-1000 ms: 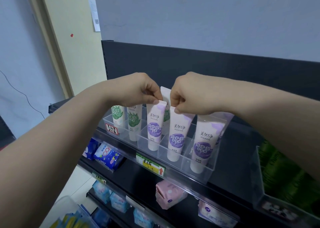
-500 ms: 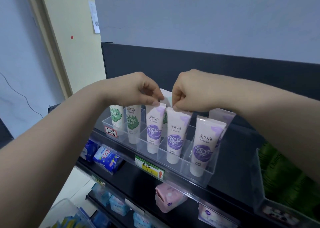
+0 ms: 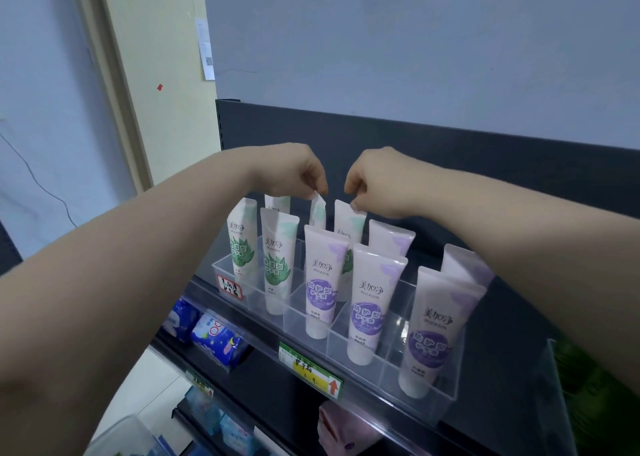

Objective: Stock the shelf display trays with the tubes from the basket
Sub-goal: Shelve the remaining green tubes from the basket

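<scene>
Both hands work at the back row of the display tray [image 3: 426,398], around its middle.

- Your left hand [image 3: 294,175] pinches the crimped top edge of a back-row tube [image 3: 318,213] between thumb and fingertip, the other fingers curled in. This tube is turned nearly edge-on, so its print is not readable.
- Your right hand [image 3: 377,185] pinches the top corner of the neighbouring green-leaf tube [image 3: 348,223], one slot toward the tray's right end. It too is closed to a fingertip grip.
- Front row of the tray: two green tubes [image 3: 278,258] at its left end, then three purple tubes [image 3: 369,303] running to its right end, all cap-down.

The relation to watch: each held tube hangs directly beneath its own hand, long axis near upright and leaning a little toward the tray's back, with the cap end hidden behind the front row. Neither hand is nearer, since each already has its own tube.

Judgement: you are seating and squaring these two. The left one probably needs a twist about its long axis to face the tray's front. Watch that you do not nudge the purple tube directly ahead.
</scene>
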Action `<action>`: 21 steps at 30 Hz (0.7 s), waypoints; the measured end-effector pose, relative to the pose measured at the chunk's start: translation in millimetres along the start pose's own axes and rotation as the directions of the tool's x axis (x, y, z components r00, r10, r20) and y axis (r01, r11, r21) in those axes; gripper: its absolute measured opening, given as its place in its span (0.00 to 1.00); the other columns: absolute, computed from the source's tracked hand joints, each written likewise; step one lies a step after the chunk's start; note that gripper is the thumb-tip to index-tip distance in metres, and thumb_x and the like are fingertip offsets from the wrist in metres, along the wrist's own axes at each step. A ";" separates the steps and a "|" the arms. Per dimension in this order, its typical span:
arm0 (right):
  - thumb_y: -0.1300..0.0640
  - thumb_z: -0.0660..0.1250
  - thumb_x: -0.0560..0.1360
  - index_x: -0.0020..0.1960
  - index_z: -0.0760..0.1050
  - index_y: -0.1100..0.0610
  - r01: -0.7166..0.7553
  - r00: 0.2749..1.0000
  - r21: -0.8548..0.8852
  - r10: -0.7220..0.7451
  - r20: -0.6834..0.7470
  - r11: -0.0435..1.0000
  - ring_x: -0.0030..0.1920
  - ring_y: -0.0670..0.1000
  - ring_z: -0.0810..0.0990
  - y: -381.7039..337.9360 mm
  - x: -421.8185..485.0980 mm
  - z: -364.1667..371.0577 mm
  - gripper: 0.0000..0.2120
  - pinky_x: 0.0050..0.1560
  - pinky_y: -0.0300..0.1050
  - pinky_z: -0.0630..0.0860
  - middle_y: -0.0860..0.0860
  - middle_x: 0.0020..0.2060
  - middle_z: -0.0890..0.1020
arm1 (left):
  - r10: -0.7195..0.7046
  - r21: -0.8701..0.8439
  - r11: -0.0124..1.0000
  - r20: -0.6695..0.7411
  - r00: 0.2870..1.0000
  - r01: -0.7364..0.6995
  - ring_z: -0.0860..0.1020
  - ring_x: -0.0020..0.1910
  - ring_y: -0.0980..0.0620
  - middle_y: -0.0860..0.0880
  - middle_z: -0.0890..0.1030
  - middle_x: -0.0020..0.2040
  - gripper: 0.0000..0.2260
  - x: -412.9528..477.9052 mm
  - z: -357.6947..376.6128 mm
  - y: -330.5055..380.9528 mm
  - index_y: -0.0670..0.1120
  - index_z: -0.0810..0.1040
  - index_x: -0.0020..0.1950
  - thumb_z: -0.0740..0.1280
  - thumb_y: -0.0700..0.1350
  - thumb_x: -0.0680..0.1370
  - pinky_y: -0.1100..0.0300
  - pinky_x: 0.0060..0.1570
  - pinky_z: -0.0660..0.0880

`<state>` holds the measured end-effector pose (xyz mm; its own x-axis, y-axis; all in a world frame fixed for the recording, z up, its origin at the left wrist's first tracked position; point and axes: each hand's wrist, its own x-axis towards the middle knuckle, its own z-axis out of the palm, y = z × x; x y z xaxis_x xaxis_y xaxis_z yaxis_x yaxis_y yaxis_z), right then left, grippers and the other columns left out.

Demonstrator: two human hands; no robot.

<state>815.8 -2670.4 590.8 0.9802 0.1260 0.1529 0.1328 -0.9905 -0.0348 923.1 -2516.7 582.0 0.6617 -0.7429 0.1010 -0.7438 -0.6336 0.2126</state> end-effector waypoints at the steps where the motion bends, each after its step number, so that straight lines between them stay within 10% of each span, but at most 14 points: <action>1: 0.61 0.66 0.73 0.54 0.80 0.62 -0.003 1.000 0.011 0.003 0.014 1.000 0.51 0.57 0.80 0.9 2.6 2.9 0.11 0.53 0.52 0.78 0.55 0.47 0.83 | 0.007 0.017 1.000 0.003 1.000 -0.008 0.79 0.45 0.57 0.56 0.82 0.44 0.07 2.2 0.8 -0.4 0.49 0.82 0.51 0.69 0.41 0.75 0.71 0.42 0.72; 6: 0.64 0.66 0.72 0.52 0.81 0.56 0.018 0.999 0.048 -0.020 0.033 0.999 0.44 0.50 0.78 4.7 8.6 7.2 0.11 0.45 0.42 0.76 0.40 0.34 0.75 | 0.042 0.072 0.996 0.032 0.999 -0.044 0.79 0.41 0.56 0.55 0.82 0.41 0.04 4.1 -0.6 -2.4 0.48 0.82 0.46 0.69 0.41 0.74 0.67 0.41 0.73; 21: 0.66 0.62 0.70 0.47 0.82 0.52 0.051 0.999 0.067 -0.052 0.014 0.996 0.45 0.49 0.80 2.0 3.7 6.5 0.14 0.47 0.45 0.79 0.42 0.35 0.78 | 0.022 0.131 0.991 0.124 0.992 -0.038 0.76 0.34 0.61 0.57 0.79 0.36 0.09 11.7 -10.4 -4.0 0.55 0.78 0.37 0.69 0.41 0.74 0.72 0.34 0.70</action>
<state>820.6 -2671.5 584.9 0.9740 0.1777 0.1403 0.1917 -0.9771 -0.0929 934.7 -2520.5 592.4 0.6284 -0.7777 -0.0161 -0.7745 -0.6275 0.0797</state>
